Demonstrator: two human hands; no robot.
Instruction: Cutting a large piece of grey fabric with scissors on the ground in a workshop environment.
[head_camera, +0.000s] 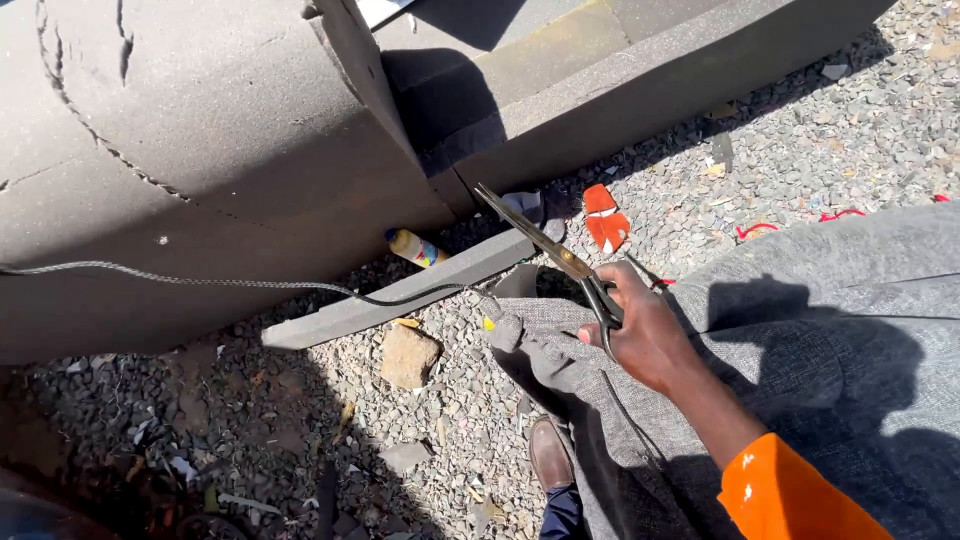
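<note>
Sunlit gravel ground outdoors beside grey foam blocks. One right hand grips one pair of scissors over one grey fabric sheet; the left hand is out of view.

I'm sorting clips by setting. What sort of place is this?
Probably an outdoor upholstery work area: sunlit gravel ground, grey foam-padded furniture sections, and grey fabric beside the scissors in the right hand.

Outdoor upholstery yard: gravel ground, grey foam slabs.
</note>
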